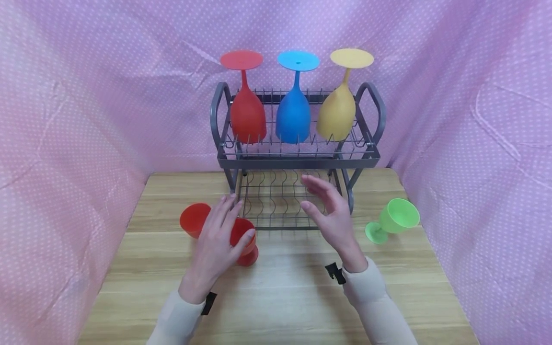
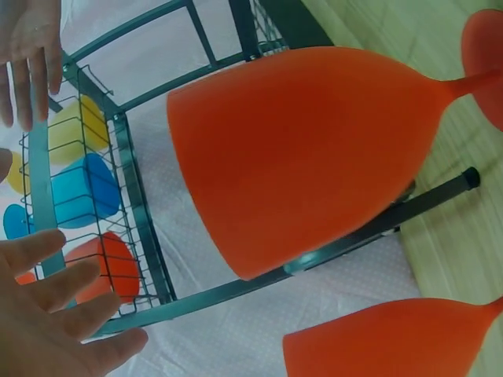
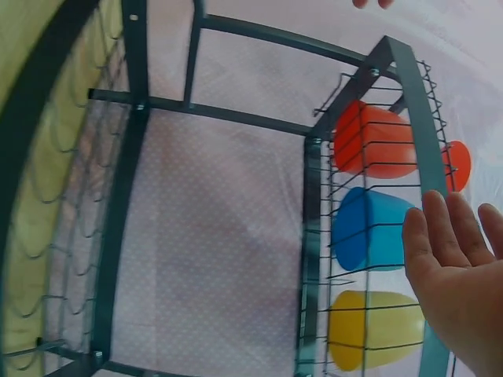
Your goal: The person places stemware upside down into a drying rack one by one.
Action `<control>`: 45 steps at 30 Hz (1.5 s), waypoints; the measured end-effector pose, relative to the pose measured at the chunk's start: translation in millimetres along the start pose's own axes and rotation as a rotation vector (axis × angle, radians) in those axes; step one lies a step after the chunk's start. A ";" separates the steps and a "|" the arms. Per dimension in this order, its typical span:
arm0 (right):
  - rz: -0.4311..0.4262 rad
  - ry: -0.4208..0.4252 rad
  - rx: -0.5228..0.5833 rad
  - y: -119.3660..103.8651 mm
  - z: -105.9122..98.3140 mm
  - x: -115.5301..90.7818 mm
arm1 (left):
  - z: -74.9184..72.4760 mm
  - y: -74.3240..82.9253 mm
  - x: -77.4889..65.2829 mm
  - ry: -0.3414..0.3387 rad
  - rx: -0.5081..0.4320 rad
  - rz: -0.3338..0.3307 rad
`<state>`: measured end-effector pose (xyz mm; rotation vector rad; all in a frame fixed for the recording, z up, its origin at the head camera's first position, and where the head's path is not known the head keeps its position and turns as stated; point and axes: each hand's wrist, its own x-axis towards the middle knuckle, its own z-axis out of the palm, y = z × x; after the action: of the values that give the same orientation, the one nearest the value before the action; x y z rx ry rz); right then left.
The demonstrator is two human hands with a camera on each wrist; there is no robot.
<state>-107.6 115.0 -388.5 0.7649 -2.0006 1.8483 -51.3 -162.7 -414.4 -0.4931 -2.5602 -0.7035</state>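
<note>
My left hand (image 1: 217,244) hovers above two red goblets, its fingers extended and gripping nothing. One red goblet (image 1: 194,218) stands to its left; the nearer red goblet (image 1: 249,257) is partly hidden beneath the thumb. In the left wrist view that nearer red goblet (image 2: 306,157) is upright on the table, apart from the visible fingers. My right hand (image 1: 329,215) is raised before the lower tier of a grey dish rack (image 1: 297,164), fingers loosely bent and nothing held. A green goblet (image 1: 398,215) stands to its right.
On the rack's upper tier, a red goblet (image 1: 248,115), a blue goblet (image 1: 293,115) and a yellow goblet (image 1: 337,112) stand upside down. The lower tier is a wire grid (image 1: 276,201). Pink dotted cloth (image 1: 108,86) surrounds the wooden table (image 1: 276,297).
</note>
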 end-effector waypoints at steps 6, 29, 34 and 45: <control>0.052 0.011 -0.018 12.4 -5.9 -18.7 | 1.6 -2.3 -6.1 -0.042 0.011 0.010; 0.227 -0.091 -0.192 46.2 -13.1 -68.7 | 7.2 -11.7 -9.9 -0.235 0.089 0.039; 0.233 -0.130 -0.243 52.1 -16.0 -76.3 | 7.8 -14.4 -9.2 -0.279 0.117 0.031; 0.219 -0.166 -0.300 57.9 -20.3 -85.8 | 11.3 -21.4 -6.7 -0.383 0.167 0.030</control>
<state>-74.0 151.2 -481.7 0.6506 -2.4817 1.5790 -58.6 -175.3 -434.8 -0.6617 -2.9262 -0.4096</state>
